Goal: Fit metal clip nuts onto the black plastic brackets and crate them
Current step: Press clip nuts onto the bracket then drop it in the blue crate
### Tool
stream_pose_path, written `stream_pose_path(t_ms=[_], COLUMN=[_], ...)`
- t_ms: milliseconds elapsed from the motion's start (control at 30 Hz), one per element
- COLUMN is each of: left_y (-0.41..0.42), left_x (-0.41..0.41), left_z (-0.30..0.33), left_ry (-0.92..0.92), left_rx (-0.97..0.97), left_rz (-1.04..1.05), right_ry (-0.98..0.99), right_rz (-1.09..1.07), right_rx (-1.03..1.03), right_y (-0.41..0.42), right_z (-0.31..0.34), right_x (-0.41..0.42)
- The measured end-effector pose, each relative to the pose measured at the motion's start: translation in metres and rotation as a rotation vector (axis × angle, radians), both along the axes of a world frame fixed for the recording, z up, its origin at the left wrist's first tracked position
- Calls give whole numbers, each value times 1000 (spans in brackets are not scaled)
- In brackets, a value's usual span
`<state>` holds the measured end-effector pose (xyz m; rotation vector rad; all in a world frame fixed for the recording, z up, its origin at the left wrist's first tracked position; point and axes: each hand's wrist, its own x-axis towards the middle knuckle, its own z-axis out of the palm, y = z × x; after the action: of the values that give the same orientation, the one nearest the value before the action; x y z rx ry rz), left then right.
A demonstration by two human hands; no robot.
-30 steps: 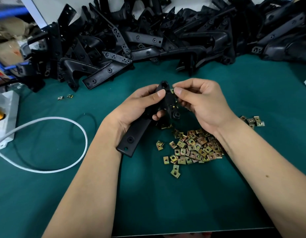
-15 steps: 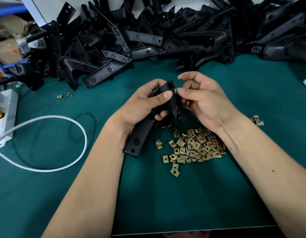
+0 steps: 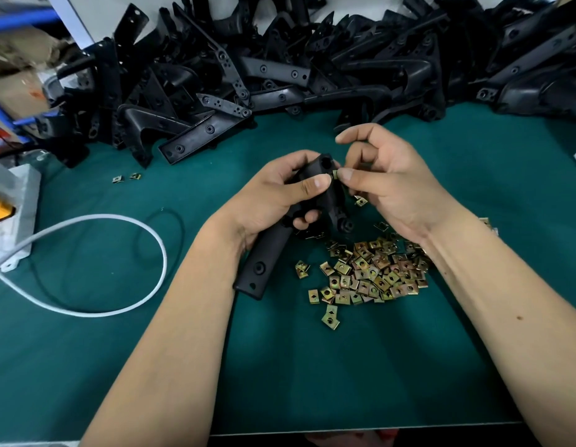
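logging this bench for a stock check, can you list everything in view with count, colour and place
held bracket: one, black, gripped in left hand, centre
clip nut at bracket tip: one, brass-coloured, pinched by right hand
clip nut pile: many, brass-coloured, on mat under right wrist
stray clip nuts: two, brass-coloured, mat at left
bracket heap: many, black, along far edge
cable: one, white, looped on mat at left
box: one, grey-white, left edge
mat: one, green, covers table
left hand: grips bracket
right hand: pinches nut
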<state>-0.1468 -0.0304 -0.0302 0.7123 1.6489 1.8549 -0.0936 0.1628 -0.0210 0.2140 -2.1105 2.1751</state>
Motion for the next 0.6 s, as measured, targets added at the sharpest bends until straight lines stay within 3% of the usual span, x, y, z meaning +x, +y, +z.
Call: stream_pose_path(t_ms=[200, 367, 600], left_y=[1, -2, -4], left_x=[0, -3, -2], left_z=[-2, -5, -3], left_ry=[-103, -114, -96], left_rx=[196, 210, 167], left_rz=[9, 4, -76], right_ry=[-47, -84, -162], right_rz=[-1, -74, -17], right_rx=[-264, -41, -63], right_y=[-8, -11, -11], right_z=[6, 5, 4], right_x=[1, 2, 2])
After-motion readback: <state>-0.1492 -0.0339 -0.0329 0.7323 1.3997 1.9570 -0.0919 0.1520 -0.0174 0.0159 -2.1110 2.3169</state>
